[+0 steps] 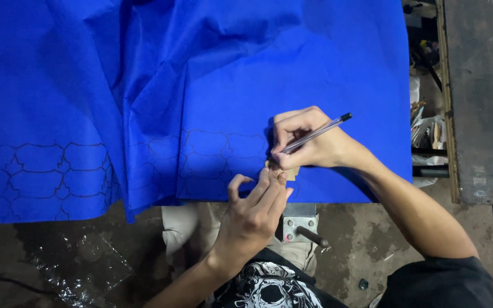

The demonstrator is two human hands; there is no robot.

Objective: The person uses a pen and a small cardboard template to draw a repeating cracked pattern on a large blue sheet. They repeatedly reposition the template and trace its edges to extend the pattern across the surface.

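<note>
The right hand point(309, 142) pinches a pen point(315, 134); left hand point(255, 214) fingertips press a cardboard template point(290, 173) near the blue fabric's point(201, 85) front edge. A slipping template would likely skew the traced line.

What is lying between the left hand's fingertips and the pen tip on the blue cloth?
In the head view, a small tan cardboard template lies there, on the blue cloth.

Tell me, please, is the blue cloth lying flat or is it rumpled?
Rumpled: the cloth rises in deep folds at its middle and lies flatter near the right hand holding the pen.
</note>
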